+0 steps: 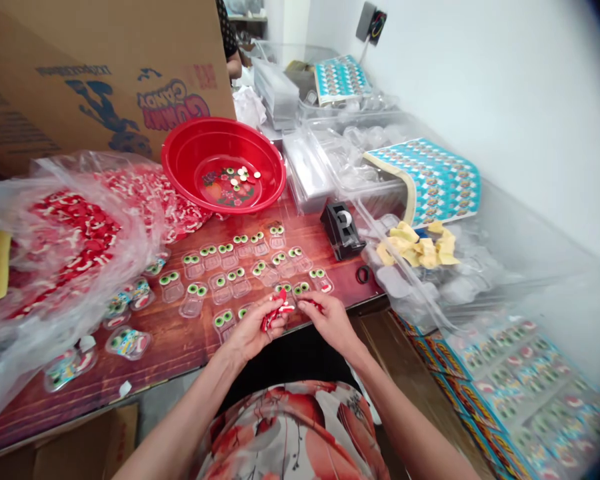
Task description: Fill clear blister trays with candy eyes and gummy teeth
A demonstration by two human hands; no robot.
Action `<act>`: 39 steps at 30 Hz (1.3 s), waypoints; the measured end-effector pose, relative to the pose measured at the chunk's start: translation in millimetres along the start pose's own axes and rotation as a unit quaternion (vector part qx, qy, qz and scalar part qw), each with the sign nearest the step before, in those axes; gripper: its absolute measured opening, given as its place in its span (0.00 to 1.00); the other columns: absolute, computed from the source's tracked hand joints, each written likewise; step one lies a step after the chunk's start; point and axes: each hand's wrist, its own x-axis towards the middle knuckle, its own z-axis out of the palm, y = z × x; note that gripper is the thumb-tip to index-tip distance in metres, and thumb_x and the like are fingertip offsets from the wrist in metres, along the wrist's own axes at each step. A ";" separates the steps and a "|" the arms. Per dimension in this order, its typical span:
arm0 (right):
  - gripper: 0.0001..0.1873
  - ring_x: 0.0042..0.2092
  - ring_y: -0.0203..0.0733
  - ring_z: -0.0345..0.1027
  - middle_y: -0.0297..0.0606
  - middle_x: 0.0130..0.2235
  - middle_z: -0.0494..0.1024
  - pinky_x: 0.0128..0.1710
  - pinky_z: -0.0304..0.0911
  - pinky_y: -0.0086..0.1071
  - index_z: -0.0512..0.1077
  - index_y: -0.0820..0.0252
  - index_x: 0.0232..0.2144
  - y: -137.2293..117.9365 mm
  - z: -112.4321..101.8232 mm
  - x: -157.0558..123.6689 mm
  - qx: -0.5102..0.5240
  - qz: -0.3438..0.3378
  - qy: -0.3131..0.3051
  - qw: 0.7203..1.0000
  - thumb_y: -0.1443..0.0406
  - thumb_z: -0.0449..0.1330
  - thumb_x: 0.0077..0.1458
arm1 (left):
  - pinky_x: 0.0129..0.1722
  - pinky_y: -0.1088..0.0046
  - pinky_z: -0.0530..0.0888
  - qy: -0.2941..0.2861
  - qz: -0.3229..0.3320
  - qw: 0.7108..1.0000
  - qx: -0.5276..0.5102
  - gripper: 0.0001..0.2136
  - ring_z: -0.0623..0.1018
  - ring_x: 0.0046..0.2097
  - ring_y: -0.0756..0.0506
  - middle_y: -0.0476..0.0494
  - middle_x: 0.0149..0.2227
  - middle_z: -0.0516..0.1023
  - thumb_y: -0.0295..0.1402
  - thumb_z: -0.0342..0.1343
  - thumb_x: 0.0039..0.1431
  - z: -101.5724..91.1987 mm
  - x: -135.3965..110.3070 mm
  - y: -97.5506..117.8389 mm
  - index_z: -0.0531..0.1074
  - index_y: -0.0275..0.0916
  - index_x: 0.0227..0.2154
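Observation:
Red and white gummy candies (pixel 279 313) fill the curled fingers of my left hand (pixel 253 333), close to the table's front edge. My right hand (pixel 336 327), just beside it, pinches a red gummy candy (pixel 317 307) between thumb and fingers. Beyond both hands lie rows of small clear plastic trays (pixel 192 307), each with a pair of green eye candies. One tray (pixel 325 285) near my right hand also has a red and white mouth piece in it. My fingers partly cover the nearest trays.
A red basin (pixel 180 180) with a few eye candies stands behind the trays. Plastic bags of red gummies (pixel 80 233) lie left, near filled packs (pixel 129 342). Rightward are a black tape dispenser (pixel 343 230), clear bins, label sheets (pixel 440 177) and yellow strips (pixel 425 247). A cardboard box (pixel 105 40) stands behind.

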 end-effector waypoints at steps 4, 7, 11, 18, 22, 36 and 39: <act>0.13 0.20 0.30 0.53 0.30 0.22 0.70 0.21 0.51 0.26 0.76 0.59 0.32 -21.5 12.7 4.4 0.228 0.116 -0.061 0.965 0.55 0.62 0.53 | 0.18 0.85 0.57 0.017 0.050 0.998 0.036 0.19 0.62 0.19 0.58 0.53 0.24 0.71 0.33 0.70 0.46 0.4 -0.3 0.3 0.69 0.37 0.38; 0.15 0.19 0.27 0.46 0.28 0.22 0.70 0.17 0.42 0.24 0.76 0.60 0.32 -30.1 17.3 8.4 0.275 0.158 -0.069 0.946 0.55 0.66 0.47 | 0.19 0.82 0.62 0.031 0.118 0.988 0.093 0.19 0.64 0.21 0.57 0.52 0.26 0.71 0.37 0.71 0.47 0.6 -1.1 1.8 0.70 0.37 0.38; 0.14 0.19 0.27 0.48 0.28 0.21 0.69 0.18 0.44 0.25 0.75 0.60 0.30 -25.8 17.0 19.2 0.257 0.153 -0.030 0.954 0.57 0.68 0.45 | 0.19 0.82 0.62 0.042 0.158 0.979 0.120 0.18 0.64 0.22 0.57 0.52 0.27 0.71 0.39 0.70 0.48 -0.1 1.6 5.8 0.70 0.37 0.37; 0.08 0.33 0.40 0.68 0.35 0.32 0.78 0.38 0.62 0.32 0.76 0.58 0.31 4.5 -13.8 72.9 -0.058 -0.009 0.115 0.992 0.63 0.57 0.53 | 0.18 0.83 0.58 0.085 0.175 0.968 0.160 0.19 0.63 0.20 0.58 0.51 0.26 0.72 0.42 0.70 0.46 0.3 15.8 19.3 0.70 0.36 0.32; 0.11 0.36 0.42 0.67 0.38 0.34 0.76 0.41 0.61 0.33 0.76 0.58 0.33 14.3 -21.4 95.3 -0.212 -0.050 0.093 0.972 0.69 0.53 0.55 | 0.16 0.82 0.57 0.096 0.197 0.956 0.197 0.19 0.61 0.19 0.58 0.52 0.25 0.72 0.44 0.70 0.44 2.8 25.2 25.5 0.71 0.36 0.31; 0.08 0.36 0.41 0.72 0.35 0.34 0.80 0.41 0.66 0.33 0.77 0.59 0.32 -7.8 10.7 80.8 0.044 -0.048 -0.027 0.998 0.62 0.59 0.54 | 0.16 0.80 0.58 0.097 0.187 0.945 0.250 0.16 0.62 0.18 0.56 0.51 0.22 0.72 0.41 0.68 0.48 -0.4 34.7 23.9 0.73 0.36 0.34; 0.08 0.35 0.41 0.70 0.36 0.33 0.78 0.40 0.64 0.32 0.76 0.59 0.34 -5.5 9.0 83.0 -0.090 -0.069 0.053 0.992 0.64 0.57 0.56 | 0.17 0.81 0.59 0.108 0.200 0.951 0.210 0.16 0.63 0.20 0.56 0.50 0.25 0.73 0.42 0.67 0.49 -5.2 29.8 27.0 0.72 0.36 0.33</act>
